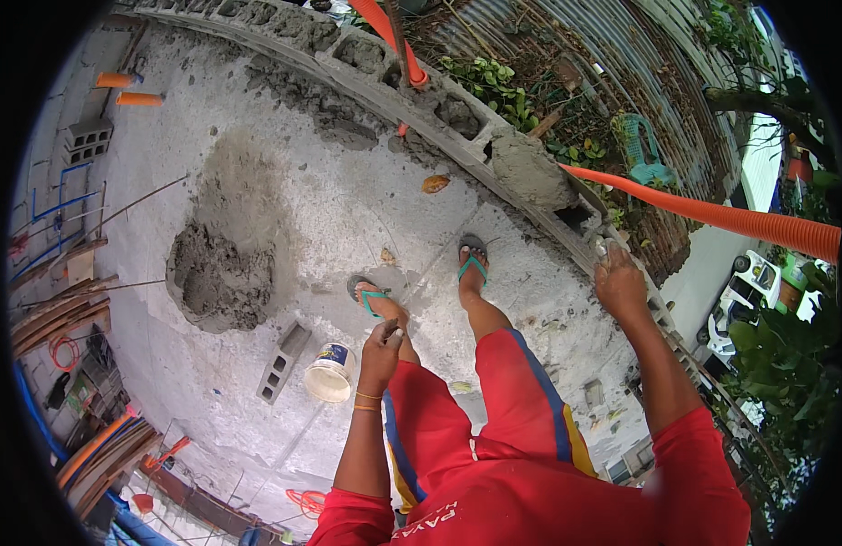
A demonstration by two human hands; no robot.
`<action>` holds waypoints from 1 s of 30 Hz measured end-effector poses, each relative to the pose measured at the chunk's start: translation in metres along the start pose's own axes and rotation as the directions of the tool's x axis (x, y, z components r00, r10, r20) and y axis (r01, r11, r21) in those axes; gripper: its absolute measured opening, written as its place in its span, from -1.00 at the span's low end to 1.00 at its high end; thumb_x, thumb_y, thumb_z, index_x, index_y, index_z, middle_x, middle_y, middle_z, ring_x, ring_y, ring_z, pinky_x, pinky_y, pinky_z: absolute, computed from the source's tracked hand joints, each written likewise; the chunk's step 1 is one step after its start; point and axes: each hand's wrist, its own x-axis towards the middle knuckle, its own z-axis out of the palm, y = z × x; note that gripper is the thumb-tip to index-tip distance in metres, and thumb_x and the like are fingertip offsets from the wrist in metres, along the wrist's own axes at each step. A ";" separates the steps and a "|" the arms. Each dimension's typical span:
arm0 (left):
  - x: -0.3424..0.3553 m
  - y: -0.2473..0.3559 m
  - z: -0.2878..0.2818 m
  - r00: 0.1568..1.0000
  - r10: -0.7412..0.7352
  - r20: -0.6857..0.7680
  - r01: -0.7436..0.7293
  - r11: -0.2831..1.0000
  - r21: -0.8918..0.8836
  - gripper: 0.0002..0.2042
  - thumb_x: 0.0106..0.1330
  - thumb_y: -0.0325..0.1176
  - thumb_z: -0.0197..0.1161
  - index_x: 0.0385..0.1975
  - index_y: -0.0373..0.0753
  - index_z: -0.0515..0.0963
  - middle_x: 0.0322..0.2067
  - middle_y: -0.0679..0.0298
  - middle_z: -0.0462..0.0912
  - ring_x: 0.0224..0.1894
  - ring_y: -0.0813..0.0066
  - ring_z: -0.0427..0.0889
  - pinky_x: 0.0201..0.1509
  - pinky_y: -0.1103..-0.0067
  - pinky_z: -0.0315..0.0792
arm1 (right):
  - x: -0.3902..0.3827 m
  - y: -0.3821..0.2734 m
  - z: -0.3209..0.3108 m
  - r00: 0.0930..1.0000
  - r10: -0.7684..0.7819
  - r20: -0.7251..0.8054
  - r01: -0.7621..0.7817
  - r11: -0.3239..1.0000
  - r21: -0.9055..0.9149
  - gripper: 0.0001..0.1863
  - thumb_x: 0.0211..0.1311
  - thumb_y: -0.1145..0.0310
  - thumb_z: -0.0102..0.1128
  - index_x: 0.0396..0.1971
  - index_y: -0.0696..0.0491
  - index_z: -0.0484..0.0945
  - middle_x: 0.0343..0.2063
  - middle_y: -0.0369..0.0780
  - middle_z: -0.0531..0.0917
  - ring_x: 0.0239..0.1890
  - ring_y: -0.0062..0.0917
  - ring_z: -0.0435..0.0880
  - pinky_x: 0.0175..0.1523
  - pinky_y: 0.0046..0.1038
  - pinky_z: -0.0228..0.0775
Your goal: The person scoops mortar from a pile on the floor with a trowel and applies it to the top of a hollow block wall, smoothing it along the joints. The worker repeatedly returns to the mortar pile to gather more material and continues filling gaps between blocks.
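My right hand (619, 284) is at the top edge of the low hollow-block wall (405, 107) on the right, its fingers bent and their tips smeared grey. Whether they grip the wall or a bit of mortar cannot be made out. In front of my left thigh, my left hand (379, 359) is closed, with a small dark thing showing at its fingertips. Grey mortar (530, 171) fills and covers part of the wall's top, while other block cells there are hollow. A wet mortar heap (223, 278) lies on the concrete floor to the left.
Beside my left hand stand a white bucket (330, 373) and a loose hollow block (284, 363). An orange corrugated conduit (712, 211) crosses over the wall. Beyond it lies a rusty corrugated roof (567, 55). Stacked wooden boards (61, 314) line the far left.
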 end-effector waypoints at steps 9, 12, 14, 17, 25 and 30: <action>0.029 -0.037 0.004 0.997 0.073 -0.020 -0.074 0.997 -0.036 -0.56 0.41 -0.28 0.24 0.17 -0.46 0.53 0.03 -0.12 0.70 0.09 0.12 0.70 0.20 0.39 0.53 | -0.054 -0.010 0.027 0.974 -0.025 -0.224 0.076 0.972 0.221 -0.39 0.27 0.31 0.37 0.19 0.37 0.39 0.01 0.16 0.65 -0.03 -0.13 0.73 0.08 -0.24 0.57; 0.024 -0.046 -0.006 0.996 0.079 -0.048 -0.081 0.995 -0.055 -0.57 0.41 -0.27 0.24 0.16 -0.44 0.54 0.02 -0.10 0.70 0.08 0.14 0.70 0.19 0.39 0.53 | -0.066 -0.058 0.023 0.965 0.177 0.194 -0.261 0.584 0.769 -0.54 0.21 0.41 0.43 0.03 0.20 0.44 -0.34 -0.16 0.66 -0.48 -0.51 0.64 -0.39 -0.43 0.53; 0.019 -0.052 -0.017 0.998 0.032 -0.054 -0.037 0.996 -0.080 -0.57 0.41 -0.27 0.24 0.16 -0.43 0.55 0.01 -0.09 0.70 0.08 0.15 0.70 0.19 0.39 0.53 | -0.068 -0.093 0.027 0.951 0.192 0.242 -0.307 0.508 0.805 -0.63 0.20 0.43 0.44 -0.12 0.05 0.39 -0.53 -0.39 0.50 -0.66 -0.75 0.38 -0.61 -0.58 0.27; 0.011 -0.069 -0.045 0.997 0.027 -0.079 -0.034 0.995 -0.094 -0.58 0.40 -0.28 0.23 0.16 -0.43 0.55 0.01 -0.07 0.71 0.07 0.17 0.70 0.19 0.41 0.52 | -0.055 -0.130 0.037 0.930 0.182 0.319 -0.365 0.547 0.753 -0.64 0.22 0.37 0.46 -0.15 0.04 0.40 -0.54 -0.40 0.51 -0.65 -0.73 0.40 -0.60 -0.57 0.28; -0.010 -0.145 -0.107 0.976 -0.110 -0.190 0.091 0.990 -0.105 -0.57 0.42 -0.33 0.20 0.20 -0.45 0.53 0.00 0.06 0.70 -0.09 0.42 0.66 0.08 0.50 0.53 | -0.020 -0.121 0.047 0.944 0.174 0.279 -0.327 0.593 0.736 -0.66 0.28 0.33 0.42 -0.08 0.08 0.46 -0.56 -0.37 0.52 -0.69 -0.70 0.39 -0.61 -0.54 0.27; -0.020 -0.159 -0.119 0.963 -0.203 -0.175 0.180 0.974 -0.137 -0.58 0.39 -0.34 0.21 0.17 -0.46 0.54 0.08 -0.07 0.67 0.08 0.22 0.68 0.20 0.43 0.51 | -0.048 -0.104 0.041 0.913 0.243 0.328 -0.408 0.538 0.737 -0.59 0.30 0.32 0.40 0.02 0.12 0.43 -0.56 -0.34 0.52 -0.71 -0.64 0.43 -0.62 -0.49 0.31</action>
